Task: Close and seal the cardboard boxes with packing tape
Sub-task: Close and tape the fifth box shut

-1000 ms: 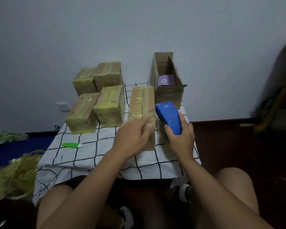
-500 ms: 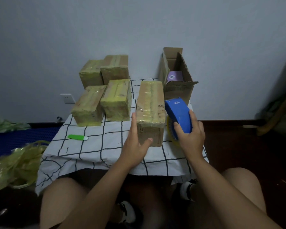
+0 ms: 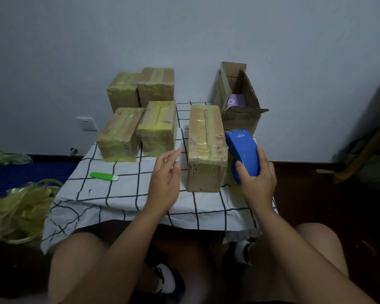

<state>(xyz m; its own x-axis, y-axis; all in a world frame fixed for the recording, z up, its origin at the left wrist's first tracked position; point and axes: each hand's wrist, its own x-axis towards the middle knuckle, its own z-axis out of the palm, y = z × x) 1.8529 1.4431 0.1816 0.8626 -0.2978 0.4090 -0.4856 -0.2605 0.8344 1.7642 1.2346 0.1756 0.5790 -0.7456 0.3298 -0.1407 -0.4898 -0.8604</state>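
Note:
A long taped cardboard box [image 3: 206,148] lies on the small table with the checked cloth [image 3: 127,194], its end facing me. My right hand [image 3: 258,181] grips a blue tape dispenser [image 3: 242,152] with a yellowish roll, right beside the box's right side. My left hand [image 3: 166,178] hovers just left of the box, fingers relaxed and apart from it, holding nothing. At the back right stands an open cardboard box [image 3: 239,104] with its flaps up and a purple item inside.
Several boxes wrapped in yellow tape [image 3: 138,119] stand at the table's back left. A green utility knife [image 3: 103,176] lies on the cloth near the left. A heap of yellowish tape waste [image 3: 15,211] sits at the left. A wall socket [image 3: 87,123] is behind.
My left hand has let go of the long box's near end and drawn off to the left. The box now lies straight. My right hand still grips the dispenser beside it.

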